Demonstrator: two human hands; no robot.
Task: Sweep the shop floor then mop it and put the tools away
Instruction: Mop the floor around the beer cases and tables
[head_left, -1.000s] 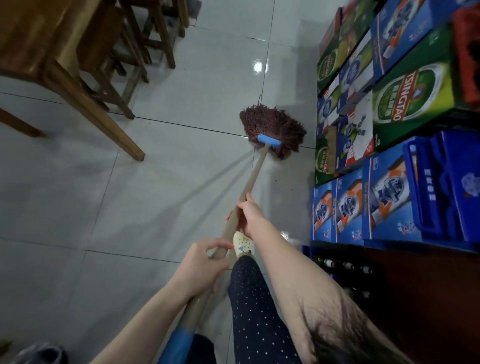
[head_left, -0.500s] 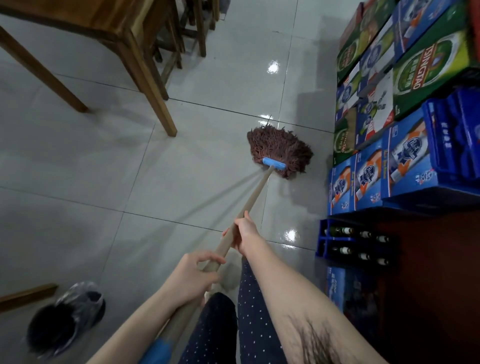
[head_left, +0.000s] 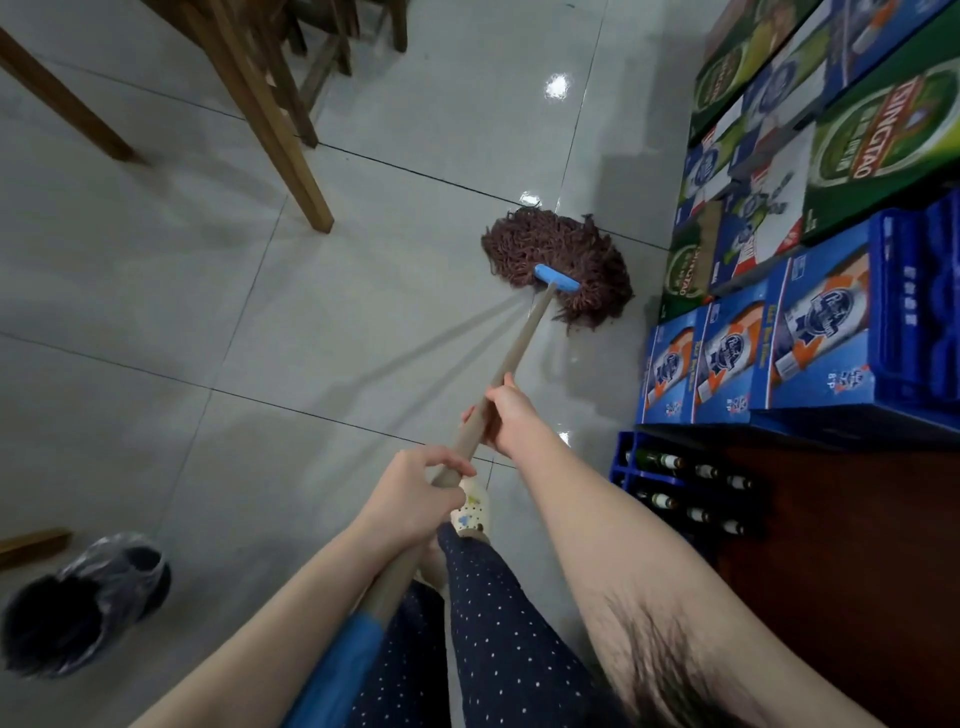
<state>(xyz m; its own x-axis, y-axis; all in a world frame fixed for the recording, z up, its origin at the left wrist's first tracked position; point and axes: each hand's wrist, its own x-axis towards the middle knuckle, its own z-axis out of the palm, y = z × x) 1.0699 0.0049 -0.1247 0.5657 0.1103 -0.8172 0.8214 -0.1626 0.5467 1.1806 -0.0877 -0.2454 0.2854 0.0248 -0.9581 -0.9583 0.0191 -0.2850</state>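
Seen from the head camera, both hands hold the mop handle (head_left: 519, 348). The right hand (head_left: 506, 415) has its grip wrapped round it farther down, and the left hand (head_left: 410, 493) has its grip closed on it nearer the body. The mop head (head_left: 558, 270) lies flat on the tiled floor (head_left: 260, 312), just beside the beer cartons (head_left: 753, 353) stacked at the floor's right edge. I'd keep the strands pressed flat and run along the cartons without wetting them.

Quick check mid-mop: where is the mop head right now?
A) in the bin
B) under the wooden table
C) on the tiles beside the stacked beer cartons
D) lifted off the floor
C: the brown mop head lies flat on the tiled floor, just left of the blue beer cartons and apart from the table leg.
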